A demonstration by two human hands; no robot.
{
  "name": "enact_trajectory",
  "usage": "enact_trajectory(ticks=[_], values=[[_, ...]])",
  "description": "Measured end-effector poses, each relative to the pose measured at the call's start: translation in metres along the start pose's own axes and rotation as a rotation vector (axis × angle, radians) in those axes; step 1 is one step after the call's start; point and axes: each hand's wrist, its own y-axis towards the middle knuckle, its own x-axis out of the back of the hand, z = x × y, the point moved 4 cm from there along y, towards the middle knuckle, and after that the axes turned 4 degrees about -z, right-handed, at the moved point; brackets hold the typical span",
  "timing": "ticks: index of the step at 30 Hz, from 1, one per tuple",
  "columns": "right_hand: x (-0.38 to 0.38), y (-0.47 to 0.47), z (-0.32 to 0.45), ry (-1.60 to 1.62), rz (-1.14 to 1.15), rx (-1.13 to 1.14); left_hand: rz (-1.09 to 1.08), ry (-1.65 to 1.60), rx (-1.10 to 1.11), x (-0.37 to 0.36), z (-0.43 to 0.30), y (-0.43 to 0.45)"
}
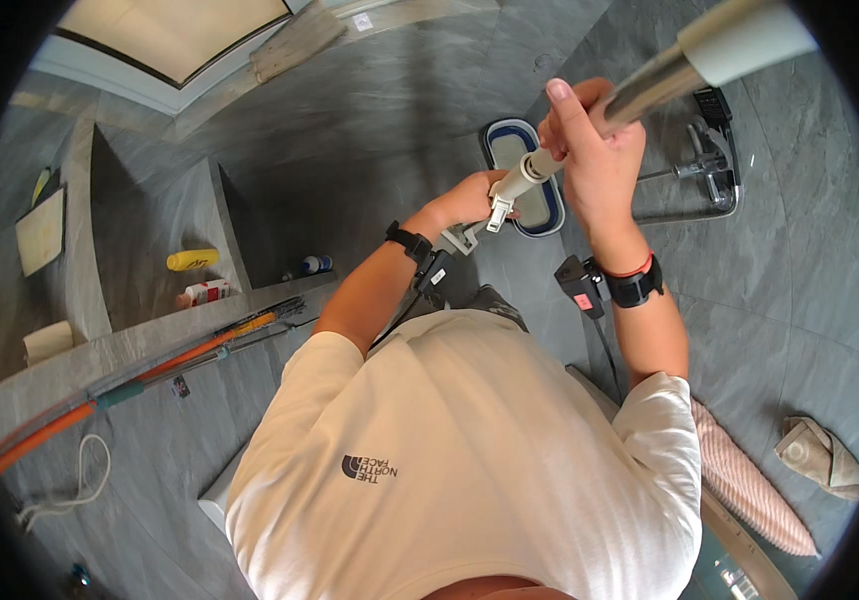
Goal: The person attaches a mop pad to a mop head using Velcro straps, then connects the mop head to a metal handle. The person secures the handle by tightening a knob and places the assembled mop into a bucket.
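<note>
A long pole with white and metal sections, probably a mop handle, slants from the upper right down towards the floor. My right hand is wrapped around its metal section, thumb pointing up along it. Lower down, my left hand grips the pole behind a white collar with a plastic clip; its fingers are partly hidden. Beneath the hands, a blue-and-white oblong bucket stands on the grey tiled floor. Part of the bucket is covered by the pole and hands. The pole's lower end cannot be made out.
Wall niches at left hold a yellow bottle and a white-and-red bottle. Long orange handles lean along the ledge. A shower mixer juts from the right wall. A pink towel and a beige cloth hang at right.
</note>
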Motion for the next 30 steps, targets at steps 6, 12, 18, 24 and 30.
enact_trajectory(ticks=[6,12,18,24,30], values=[[0.016,-0.008,-0.035,0.023,-0.177,-0.018,-0.008,0.033,0.017,-0.009,0.034,0.012],[0.036,-0.010,-0.049,0.062,-0.235,-0.046,-0.139,-0.006,-0.046,-0.014,0.030,0.006],[0.049,-0.014,-0.057,0.151,-0.256,-0.075,-0.297,-0.274,0.135,-0.025,0.047,-0.001],[0.066,-0.017,-0.062,0.249,-0.219,-0.049,-0.302,-0.143,0.169,-0.027,0.028,-0.005],[0.082,-0.025,-0.068,0.249,-0.199,-0.049,-0.242,-0.112,0.150,-0.033,0.032,-0.005]])
